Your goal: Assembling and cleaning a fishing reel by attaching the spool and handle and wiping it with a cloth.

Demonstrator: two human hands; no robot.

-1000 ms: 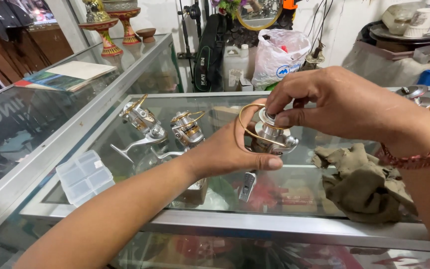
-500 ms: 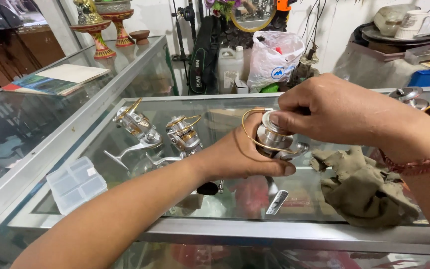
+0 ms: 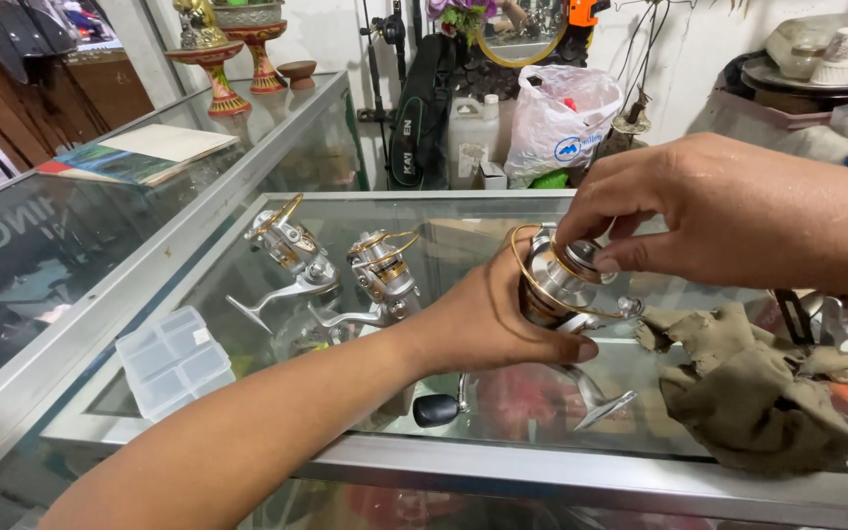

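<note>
Two hands share one fishing reel (image 3: 556, 290) above the glass bench (image 3: 424, 461): my left hand (image 3: 488, 319) clasps its body from the left, my right hand (image 3: 679, 211) pinches the spool cap from above.

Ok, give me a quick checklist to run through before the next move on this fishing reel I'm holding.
1. Left hand grips the fishing reel firmly around its body: ok.
2. Right hand fingertips pinch the knob on top of the spool: ok.
3. Gold wire bail stands free of the fingers: cannot tell, it runs close to the left palm.
4. Reel is held above the glass counter, not resting on it: ok.
5. Rag lies within reach beside the reel: ok.
6. Two other reels sit apart from the hands: ok.
</note>
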